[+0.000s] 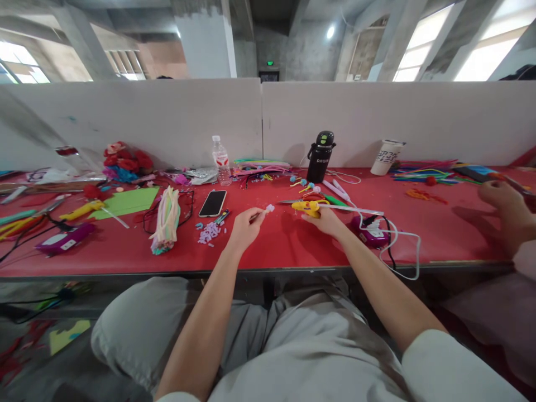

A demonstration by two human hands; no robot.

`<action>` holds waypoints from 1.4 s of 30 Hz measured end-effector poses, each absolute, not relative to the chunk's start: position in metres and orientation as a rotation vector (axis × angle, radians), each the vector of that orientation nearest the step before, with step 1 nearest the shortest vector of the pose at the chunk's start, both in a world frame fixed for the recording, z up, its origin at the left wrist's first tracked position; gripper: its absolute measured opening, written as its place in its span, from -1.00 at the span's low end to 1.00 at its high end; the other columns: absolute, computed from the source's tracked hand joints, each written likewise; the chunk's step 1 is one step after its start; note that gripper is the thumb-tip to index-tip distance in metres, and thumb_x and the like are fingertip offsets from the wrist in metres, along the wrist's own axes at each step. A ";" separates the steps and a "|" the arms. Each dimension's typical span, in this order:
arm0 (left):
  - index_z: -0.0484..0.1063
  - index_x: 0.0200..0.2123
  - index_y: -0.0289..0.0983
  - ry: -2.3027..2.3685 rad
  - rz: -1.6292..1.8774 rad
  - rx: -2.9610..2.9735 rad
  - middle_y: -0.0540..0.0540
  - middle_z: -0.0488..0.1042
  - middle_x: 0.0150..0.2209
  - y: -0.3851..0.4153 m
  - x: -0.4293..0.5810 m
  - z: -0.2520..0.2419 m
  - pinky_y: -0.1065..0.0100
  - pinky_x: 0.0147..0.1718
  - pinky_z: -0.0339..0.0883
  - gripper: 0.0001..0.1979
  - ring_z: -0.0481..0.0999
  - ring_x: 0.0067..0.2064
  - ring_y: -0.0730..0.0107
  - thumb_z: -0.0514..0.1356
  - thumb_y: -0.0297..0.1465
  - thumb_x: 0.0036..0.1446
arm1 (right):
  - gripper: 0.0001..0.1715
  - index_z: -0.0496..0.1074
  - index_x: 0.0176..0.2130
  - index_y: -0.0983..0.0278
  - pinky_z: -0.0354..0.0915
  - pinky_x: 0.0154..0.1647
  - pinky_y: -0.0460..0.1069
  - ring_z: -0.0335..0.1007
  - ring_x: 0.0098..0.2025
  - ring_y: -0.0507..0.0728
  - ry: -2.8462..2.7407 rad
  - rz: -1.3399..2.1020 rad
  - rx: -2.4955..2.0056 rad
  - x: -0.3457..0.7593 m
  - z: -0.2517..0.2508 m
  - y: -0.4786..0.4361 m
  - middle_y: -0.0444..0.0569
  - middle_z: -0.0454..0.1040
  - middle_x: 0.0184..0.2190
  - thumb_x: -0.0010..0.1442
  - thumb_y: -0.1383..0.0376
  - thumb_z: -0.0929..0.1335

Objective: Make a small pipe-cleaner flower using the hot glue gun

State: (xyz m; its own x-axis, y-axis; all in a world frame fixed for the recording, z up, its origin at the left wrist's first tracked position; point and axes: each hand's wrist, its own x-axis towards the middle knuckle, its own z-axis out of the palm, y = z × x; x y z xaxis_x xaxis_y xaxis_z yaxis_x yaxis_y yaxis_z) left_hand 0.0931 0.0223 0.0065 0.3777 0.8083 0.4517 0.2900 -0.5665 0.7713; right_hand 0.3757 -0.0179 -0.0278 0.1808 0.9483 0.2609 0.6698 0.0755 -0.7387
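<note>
While pinching a lilac piece [270, 208] with the left hand [246, 226], at its two o'clock, holds a glue gun [307, 207] in the curled right hand [327, 220], at its ten o'clock. Has lilac bits [208, 234] at nine o'clock from the left hand, a phone [213, 203] at ten, a black bottle [320, 159] at twelve from the right.

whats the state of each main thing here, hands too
left hand: pinching a lilac piece
right hand: gripping the glue gun
glue gun: held, on or off unclear
phone: face up, screen dark
water bottle: upright, capped
flask: upright, lid shut
cup: standing, lid unclear
lilac bits: loose, heaped
</note>
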 end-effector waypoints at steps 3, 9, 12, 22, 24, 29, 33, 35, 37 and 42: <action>0.52 -0.28 -0.31 0.885 1.137 1.992 -0.06 0.51 -0.42 0.020 0.095 0.009 0.44 -0.36 0.28 -0.72 0.46 -0.38 0.41 0.12 -0.23 0.20 | -0.52 0.41 -0.29 0.29 0.24 -0.36 0.06 0.31 -0.43 0.14 -1.509 0.376 -1.845 0.385 -0.030 -0.018 -0.04 0.42 -0.44 -0.02 -0.02 0.46; 0.55 -0.29 -0.30 0.829 1.135 1.927 -0.12 0.58 -0.36 0.016 0.096 0.012 0.42 -0.40 0.32 -0.69 0.43 -0.43 0.43 0.14 -0.20 0.20 | -0.33 0.38 -0.11 0.31 0.32 -0.19 0.12 0.42 -0.22 0.22 -1.432 0.326 -1.761 0.386 -0.033 -0.032 0.08 0.49 -0.21 -0.09 -0.03 0.50; 0.55 -0.27 -0.31 0.791 1.156 1.882 -0.14 0.60 -0.33 0.016 0.097 0.013 0.40 -0.37 0.37 -0.70 0.47 -0.40 0.41 0.16 -0.20 0.18 | -0.33 0.36 -0.12 0.30 0.34 -0.19 0.11 0.42 -0.22 0.21 -1.384 0.328 -1.684 0.382 -0.040 -0.044 0.07 0.48 -0.20 -0.09 -0.04 0.50; 0.56 -0.23 -0.33 0.780 1.182 1.819 -0.15 0.62 -0.29 0.014 0.099 0.014 0.39 -0.35 0.43 -0.71 0.52 -0.37 0.40 0.20 -0.22 0.16 | -0.68 0.34 -0.24 0.24 0.35 -0.25 0.02 0.37 -0.31 0.12 -1.254 0.019 -1.406 0.342 -0.026 -0.086 0.01 0.43 -0.28 0.17 0.05 0.35; 0.56 -0.23 -0.33 0.787 1.174 1.826 -0.15 0.62 -0.29 0.014 0.100 0.013 0.39 -0.35 0.43 -0.71 0.52 -0.38 0.40 0.20 -0.23 0.15 | -0.72 0.36 -0.26 0.23 0.33 -0.29 0.01 0.36 -0.37 0.11 -1.348 0.106 -1.385 0.333 -0.020 -0.087 -0.01 0.45 -0.33 0.20 0.07 0.34; 0.57 -0.21 -0.31 0.839 1.130 1.867 -0.13 0.62 -0.30 0.017 0.099 0.009 0.38 -0.36 0.42 -0.70 0.52 -0.39 0.39 0.18 -0.22 0.17 | -0.75 0.41 -0.23 0.23 0.32 -0.26 0.02 0.38 -0.30 0.14 -1.541 0.205 -1.280 0.308 -0.002 -0.073 0.00 0.48 -0.30 0.22 0.10 0.33; 0.58 -0.22 -0.29 0.888 1.119 1.916 -0.13 0.63 -0.29 0.021 0.097 0.003 0.36 -0.30 0.43 -0.72 0.58 -0.29 0.31 0.18 -0.23 0.17 | -0.80 0.43 -0.23 0.22 0.29 -0.24 0.01 0.34 -0.29 0.12 -1.658 0.131 -1.203 0.292 0.013 -0.052 -0.01 0.46 -0.28 0.21 0.15 0.35; 0.58 -0.21 -0.28 0.907 1.123 1.944 -0.13 0.63 -0.28 0.024 0.097 -0.001 0.33 -0.24 0.44 -0.74 0.60 -0.24 0.27 0.18 -0.26 0.17 | -0.83 0.44 -0.26 0.23 0.29 -0.21 0.01 0.32 -0.28 0.12 -1.693 0.096 -1.183 0.288 0.017 -0.042 -0.01 0.44 -0.29 0.21 0.18 0.35; 0.58 -0.21 -0.28 0.939 1.128 1.978 -0.14 0.63 -0.26 0.025 0.097 -0.004 0.31 -0.20 0.44 -0.76 0.60 -0.21 0.24 0.18 -0.30 0.16 | -0.83 0.45 -0.28 0.24 0.28 -0.19 0.02 0.32 -0.25 0.13 -1.706 0.071 -1.172 0.285 0.018 -0.033 0.00 0.43 -0.30 0.21 0.19 0.35; 0.59 -0.19 -0.26 0.990 1.143 2.069 -0.13 0.63 -0.24 0.024 0.097 -0.004 0.30 -0.20 0.43 -0.77 0.60 -0.20 0.23 0.16 -0.35 0.17 | -0.78 0.46 -0.27 0.24 0.28 -0.24 0.01 0.30 -0.29 0.11 -1.713 0.103 -1.180 0.281 0.010 -0.019 -0.01 0.41 -0.30 0.19 0.13 0.37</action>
State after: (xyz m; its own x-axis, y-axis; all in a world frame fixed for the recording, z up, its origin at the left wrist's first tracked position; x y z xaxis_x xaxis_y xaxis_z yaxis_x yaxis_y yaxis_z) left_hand 0.0968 0.0240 -0.0042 0.3604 0.8171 0.4500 0.3287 -0.5627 0.7585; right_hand 0.2806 -0.0194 0.0099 -0.0115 0.7374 0.6754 0.6510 0.5182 -0.5547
